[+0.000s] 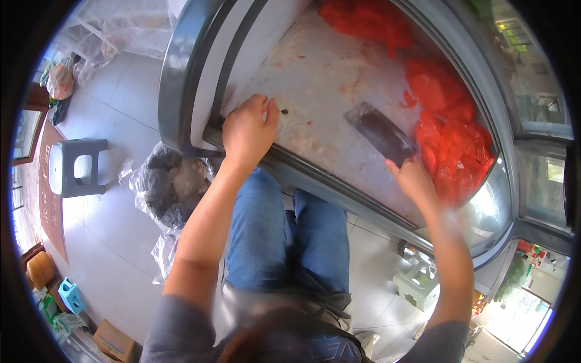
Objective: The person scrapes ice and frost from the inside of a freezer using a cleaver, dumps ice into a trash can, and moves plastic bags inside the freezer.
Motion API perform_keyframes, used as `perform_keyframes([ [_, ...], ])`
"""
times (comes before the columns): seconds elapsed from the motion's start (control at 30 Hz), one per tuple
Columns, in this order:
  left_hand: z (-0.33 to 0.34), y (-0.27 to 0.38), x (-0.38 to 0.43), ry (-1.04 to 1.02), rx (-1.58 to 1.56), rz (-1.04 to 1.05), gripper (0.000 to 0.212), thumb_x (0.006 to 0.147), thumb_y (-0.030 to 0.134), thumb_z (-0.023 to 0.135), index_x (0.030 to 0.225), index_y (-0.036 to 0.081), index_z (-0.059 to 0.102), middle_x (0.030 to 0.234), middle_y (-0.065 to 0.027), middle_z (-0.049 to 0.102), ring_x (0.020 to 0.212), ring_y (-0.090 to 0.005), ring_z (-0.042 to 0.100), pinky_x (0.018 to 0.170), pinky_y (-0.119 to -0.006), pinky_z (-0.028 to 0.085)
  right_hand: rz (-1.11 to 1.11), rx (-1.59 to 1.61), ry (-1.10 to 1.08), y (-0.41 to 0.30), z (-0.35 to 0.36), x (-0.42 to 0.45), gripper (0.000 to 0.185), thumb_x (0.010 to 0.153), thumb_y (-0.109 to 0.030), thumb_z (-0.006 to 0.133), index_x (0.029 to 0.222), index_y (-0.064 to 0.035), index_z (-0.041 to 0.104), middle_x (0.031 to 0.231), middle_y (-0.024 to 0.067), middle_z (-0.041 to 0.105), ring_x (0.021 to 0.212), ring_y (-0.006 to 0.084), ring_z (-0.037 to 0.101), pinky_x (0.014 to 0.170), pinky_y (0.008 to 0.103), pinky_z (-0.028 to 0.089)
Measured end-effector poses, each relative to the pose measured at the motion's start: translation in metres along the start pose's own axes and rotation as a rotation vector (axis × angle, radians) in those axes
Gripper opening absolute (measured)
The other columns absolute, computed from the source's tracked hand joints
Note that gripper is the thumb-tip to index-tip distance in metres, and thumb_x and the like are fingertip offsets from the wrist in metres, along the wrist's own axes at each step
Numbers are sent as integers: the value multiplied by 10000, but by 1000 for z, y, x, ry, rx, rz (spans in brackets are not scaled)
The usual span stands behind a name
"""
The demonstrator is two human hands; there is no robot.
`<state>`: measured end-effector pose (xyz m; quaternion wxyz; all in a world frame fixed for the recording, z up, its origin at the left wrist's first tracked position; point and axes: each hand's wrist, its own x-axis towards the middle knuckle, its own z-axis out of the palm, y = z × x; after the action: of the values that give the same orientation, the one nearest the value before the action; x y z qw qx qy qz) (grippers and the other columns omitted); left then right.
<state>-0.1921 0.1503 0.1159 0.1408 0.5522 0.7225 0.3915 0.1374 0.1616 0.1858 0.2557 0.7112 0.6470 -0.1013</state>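
My right hand (413,179) grips a cleaver (381,131) with a dark, broad, rectangular blade; its handle is hidden in my fist. The blade lies over the pale, stained floor (317,81) of a display case, pointing away to the upper left. My left hand (249,129) is at the near left corner of the case, above its dark sill (308,168). Its fingers are loosely curled, with a gap to the thumb and nothing seen between them. Red plastic bags (454,149) lie bunched just beyond the cleaver, some blurred.
A curved glass front (490,199) bounds the case on the right, a thick grey frame (177,81) on the left. A bin lined with a clear bag (168,186) stands by my left leg. One grey stool (77,168) and a pale stool (417,286) are on the tiles.
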Motion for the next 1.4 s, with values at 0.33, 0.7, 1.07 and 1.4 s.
perform_keyframes([
  [0.33, -8, 3, 2, -45, 105, 44, 234, 857, 283, 575, 838, 58, 635, 759, -101, 668, 682, -285, 645, 581, -383, 489, 132, 151, -46, -12, 3, -4, 683, 884, -562, 458, 1020, 92, 598, 1007, 316, 606, 983, 433, 592, 842, 465, 472],
  [0.7, -6, 10, -2, -148, 361, 103, 317, 854, 306, 558, 657, 60, 590, 576, -124, 590, 563, -345, 581, 528, -435, 458, 63, 168, 42, 20, 12, 3, 676, 881, -570, 464, 1018, 81, 587, 995, 316, 611, 971, 425, 603, 819, 473, 484],
  [1.07, 4, 24, -11, -138, 341, 99, 311, 849, 306, 576, 637, 78, 574, 556, -114, 582, 530, -339, 579, 498, -429, 453, -87, 214, 74, -6, 22, 20, 645, 855, -549, 528, 975, 82, 575, 822, 281, 644, 835, 418, 647, 731, 481, 512],
  [1.4, 9, 24, -10, -130, 331, 67, 327, 851, 309, 582, 627, 70, 573, 543, -114, 574, 532, -345, 576, 515, -425, 462, -123, 295, 57, -5, 9, 38, 613, 878, -502, 533, 1040, 89, 550, 892, 258, 640, 770, 388, 644, 673, 448, 507],
])
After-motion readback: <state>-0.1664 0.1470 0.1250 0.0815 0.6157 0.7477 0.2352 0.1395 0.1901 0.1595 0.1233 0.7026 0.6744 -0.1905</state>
